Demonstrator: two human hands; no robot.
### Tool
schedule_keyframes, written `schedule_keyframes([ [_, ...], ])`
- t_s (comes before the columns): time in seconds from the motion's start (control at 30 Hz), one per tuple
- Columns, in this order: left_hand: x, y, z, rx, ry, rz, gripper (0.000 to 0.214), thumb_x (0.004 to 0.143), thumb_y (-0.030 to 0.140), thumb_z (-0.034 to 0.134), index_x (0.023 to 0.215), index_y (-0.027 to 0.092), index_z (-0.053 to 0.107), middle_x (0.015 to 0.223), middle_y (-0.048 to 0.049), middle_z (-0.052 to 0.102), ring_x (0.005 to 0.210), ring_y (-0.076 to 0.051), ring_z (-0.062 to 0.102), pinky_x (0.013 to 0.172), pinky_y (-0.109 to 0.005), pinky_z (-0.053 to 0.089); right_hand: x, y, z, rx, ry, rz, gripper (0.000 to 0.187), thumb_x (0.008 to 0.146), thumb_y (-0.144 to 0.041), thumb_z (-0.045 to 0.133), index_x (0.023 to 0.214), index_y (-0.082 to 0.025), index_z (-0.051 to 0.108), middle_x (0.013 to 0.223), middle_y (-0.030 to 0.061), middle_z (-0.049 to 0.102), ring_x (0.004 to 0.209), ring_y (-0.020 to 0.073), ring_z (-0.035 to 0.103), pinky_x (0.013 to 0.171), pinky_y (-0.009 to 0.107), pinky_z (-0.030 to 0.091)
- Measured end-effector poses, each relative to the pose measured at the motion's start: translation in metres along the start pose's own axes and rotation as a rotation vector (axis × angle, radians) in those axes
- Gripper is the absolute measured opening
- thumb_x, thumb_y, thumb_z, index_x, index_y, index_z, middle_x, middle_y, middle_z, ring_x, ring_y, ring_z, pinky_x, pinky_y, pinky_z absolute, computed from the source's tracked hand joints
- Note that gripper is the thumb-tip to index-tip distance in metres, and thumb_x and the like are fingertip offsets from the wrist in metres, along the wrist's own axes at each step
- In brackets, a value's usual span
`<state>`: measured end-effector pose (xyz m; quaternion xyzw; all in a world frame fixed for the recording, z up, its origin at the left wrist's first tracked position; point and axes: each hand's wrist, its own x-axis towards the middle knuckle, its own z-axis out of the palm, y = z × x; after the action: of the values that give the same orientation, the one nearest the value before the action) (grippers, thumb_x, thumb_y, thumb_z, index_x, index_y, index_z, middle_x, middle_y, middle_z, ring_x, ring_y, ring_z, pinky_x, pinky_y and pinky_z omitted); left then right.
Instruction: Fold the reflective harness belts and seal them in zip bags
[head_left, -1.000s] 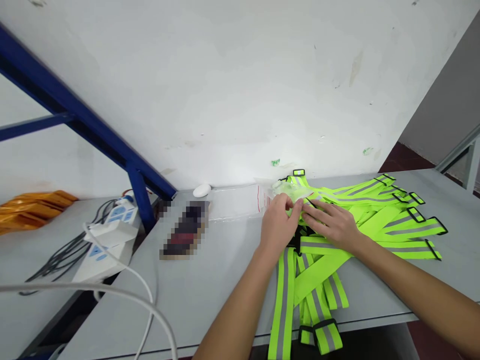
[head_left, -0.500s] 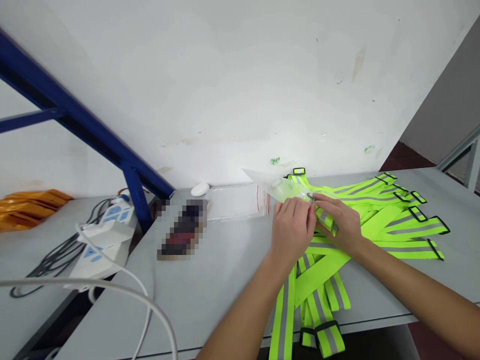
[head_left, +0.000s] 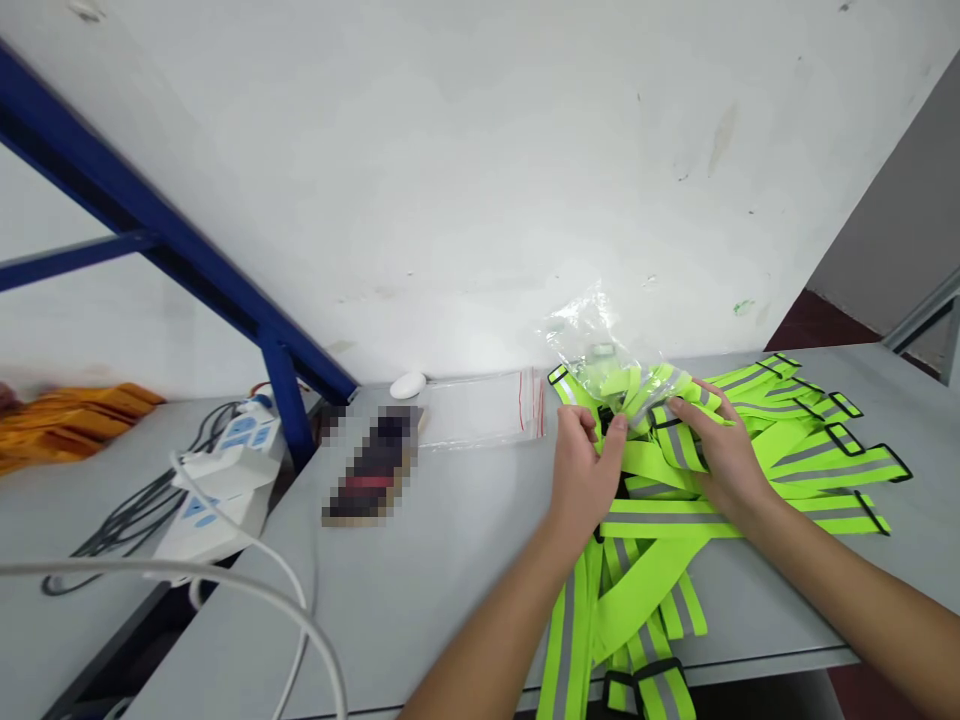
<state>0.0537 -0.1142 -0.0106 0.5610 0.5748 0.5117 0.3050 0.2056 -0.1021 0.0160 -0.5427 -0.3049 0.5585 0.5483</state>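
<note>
Left hand (head_left: 589, 470) at clear bag (head_left: 589, 335), can't tell if pinching. Right hand (head_left: 724, 445) gripping folded strap (head_left: 681, 442), partly bagged, near tabletop (head_left: 420, 590) far edge. Strap pile (head_left: 664, 520) on right half, ends overhanging near edge.

Bare forearms (head_left: 491, 615) narrow toward the wrists (head_left: 568, 532), with slender fingers (head_left: 694, 416) on the left hand (head_left: 589, 475) and right hand (head_left: 726, 452).

Neon straps (head_left: 664, 518) sprawl across a grey tabletop (head_left: 442, 545). Clear bags (head_left: 476, 412), a white oval object (head_left: 408, 385) and a hard-to-identify dark item (head_left: 379, 460) lie nearby.
</note>
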Motion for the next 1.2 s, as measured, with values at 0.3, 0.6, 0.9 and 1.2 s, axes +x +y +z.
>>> schedule_keyframes([
  [0.3, -0.002, 0.004, 0.012, -0.051, -0.437, -0.039, 0.028, 0.089, 0.046, 0.05, 0.099, 0.022, 0.061, 0.095, -0.0037, 0.067, 0.088, -0.02, 0.061, 0.076, -0.031, 0.045, 0.007, -0.001, -0.004, -0.005, 0.18, -0.31, 0.059, 0.06, -0.037, 0.081, 0.114, -0.028, 0.059, 0.102, 0.001, 0.066, 0.078, 0.0183, 0.066, 0.063, 0.028, 0.054],
  [0.6, -0.005, 0.008, 0.015, -0.069, -0.365, -0.006, 0.039, 0.091, 0.048, 0.046, 0.117, 0.021, 0.057, 0.099, -0.0053, 0.067, 0.094, -0.022, 0.06, 0.087, -0.035, 0.043, 0.008, -0.013, -0.005, 0.145, 0.091, -0.133, 0.066, 0.061, -0.037, 0.082, 0.121, -0.033, 0.055, 0.091, -0.0022, 0.07, 0.073, 0.0185, 0.067, 0.059, 0.029, 0.053],
  [0.9, -0.001, 0.003, 0.019, -0.456, -0.289, -0.146, 0.042, 0.082, 0.047, 0.062, 0.112, 0.02, 0.049, 0.104, -0.0075, 0.065, 0.094, -0.021, 0.061, 0.078, -0.03, 0.048, -0.006, 0.004, 0.005, 0.186, -0.126, 0.321, 0.044, 0.066, -0.044, 0.078, 0.105, -0.029, 0.065, 0.095, -0.0013, 0.073, 0.08, 0.0205, 0.067, 0.061, 0.028, 0.05],
  [1.2, -0.008, 0.012, 0.004, 0.039, -0.11, -0.02, 0.031, 0.093, 0.046, 0.04, 0.077, 0.021, 0.046, 0.072, 0.0001, 0.052, 0.067, -0.016, 0.048, 0.061, -0.027, 0.035, -0.01, 0.007, 0.005, 0.176, -0.098, 0.294, 0.053, 0.067, -0.045, 0.077, 0.115, -0.031, 0.06, 0.104, 0.0007, 0.072, 0.083, 0.0231, 0.068, 0.059, 0.03, 0.052],
])
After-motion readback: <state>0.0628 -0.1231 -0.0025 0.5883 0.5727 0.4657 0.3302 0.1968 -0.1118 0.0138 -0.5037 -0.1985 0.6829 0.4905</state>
